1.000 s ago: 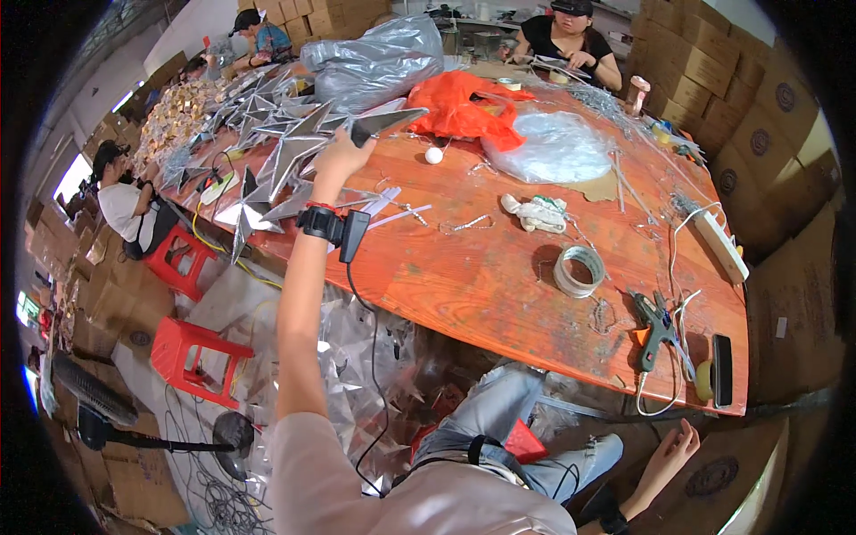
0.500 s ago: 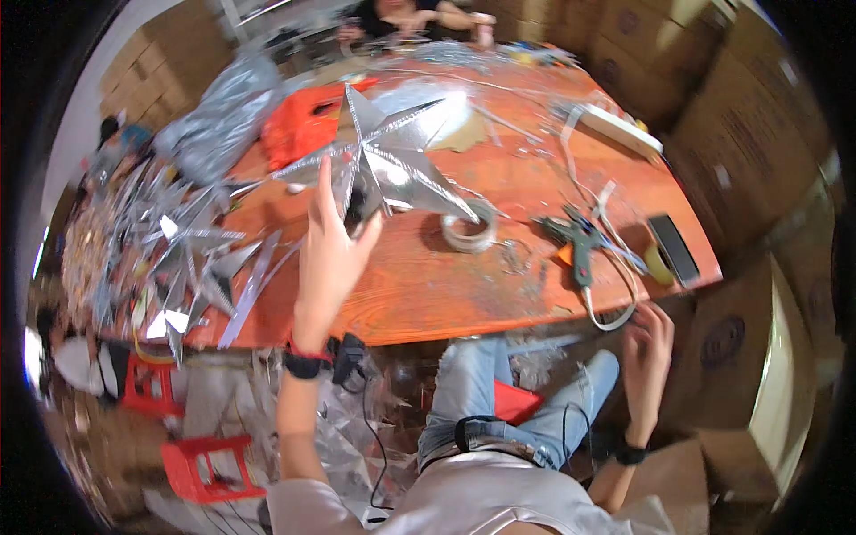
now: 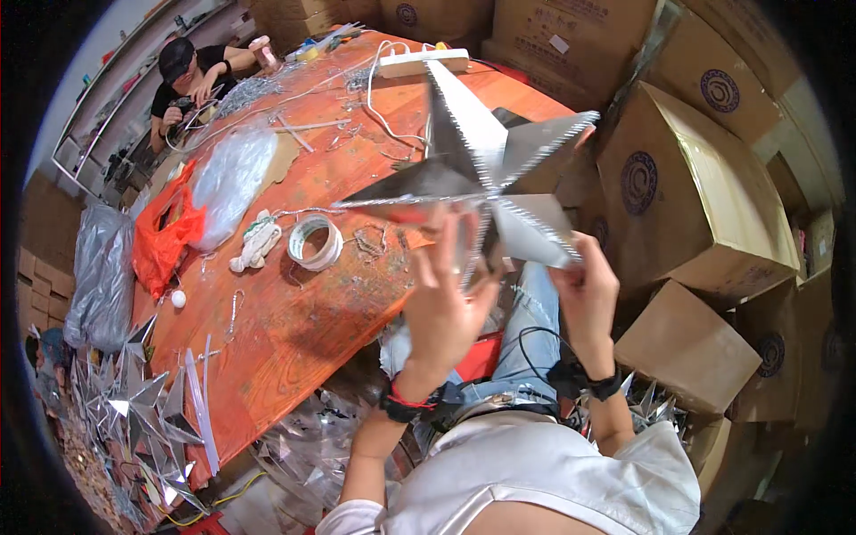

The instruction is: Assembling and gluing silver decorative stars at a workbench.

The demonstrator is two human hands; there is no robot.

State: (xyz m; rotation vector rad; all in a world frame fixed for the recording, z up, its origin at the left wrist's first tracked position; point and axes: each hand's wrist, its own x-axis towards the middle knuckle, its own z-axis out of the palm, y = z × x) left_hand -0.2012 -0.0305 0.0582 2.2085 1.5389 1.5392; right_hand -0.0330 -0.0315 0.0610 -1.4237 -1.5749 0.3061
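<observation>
Silver star: a shiny five-pointed thing held up over the lap and the near edge of the orange-red bench, tilted, beaded-looking seams along its ridges.
Right hand: thumb and fingers look pinched on the tip of the lower right point.
Left hand: up at the lower point, fingers spread; it's kinda blurry, so can't tell if it's really gripping or just steadying.
Step in hand: looks like two-handed handling of one star, maybe turning it or checking it over, just my read.
Next move calls for: imo a light grip near the tips, since thin points like those would probably bend if squeezed.
Tape roll: sitting on the bench, well apart from both hands.
Carton markings: round dark emblem on the big box, plus small print and a white label on one behind, too tiny to trust.
Star markings: no writing I can spot.
</observation>
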